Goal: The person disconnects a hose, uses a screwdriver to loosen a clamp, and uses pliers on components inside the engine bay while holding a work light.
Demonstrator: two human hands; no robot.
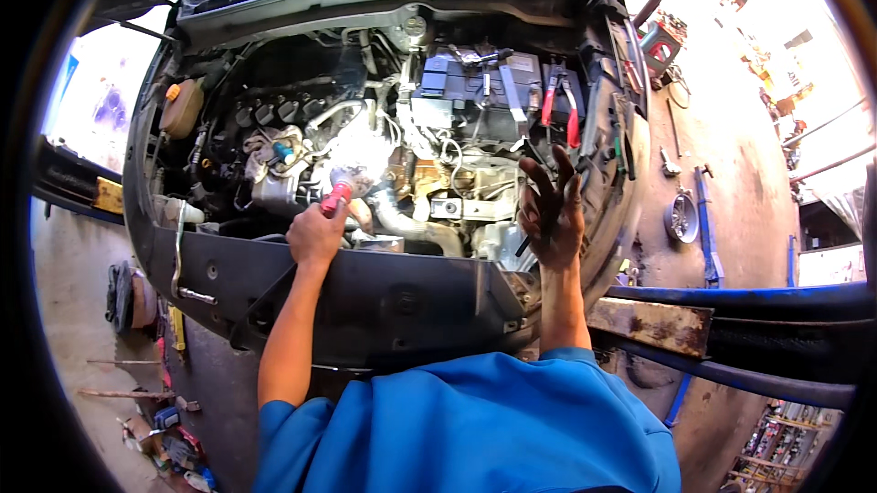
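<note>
In my left hand [315, 235] is a red-handled flashlight [337, 198], fingers wrapped around it. Its bright beam falls on the middle of the engine bay and washes out the parts there. My right hand [555, 223], dark with grease, is raised over the right side of the bay, fingers spread and pointing up. A thin dark tip [523, 246] shows beside that palm; whether the hand touches it, I cannot tell. Beyond my right hand are red-handled pliers [560, 105] and a flat silver tool [512, 94] by the battery [443, 82]. A crumpled rag [267, 151] lies on the engine.
A metal bar-shaped tool [179, 255] rests over the black front panel [402, 296]. The orange-capped reservoir [181, 109] stands at left. A blue lift arm [776, 296] crosses at right, near a round metal pan [681, 217] on the floor. Assorted items lie on the lower-left floor.
</note>
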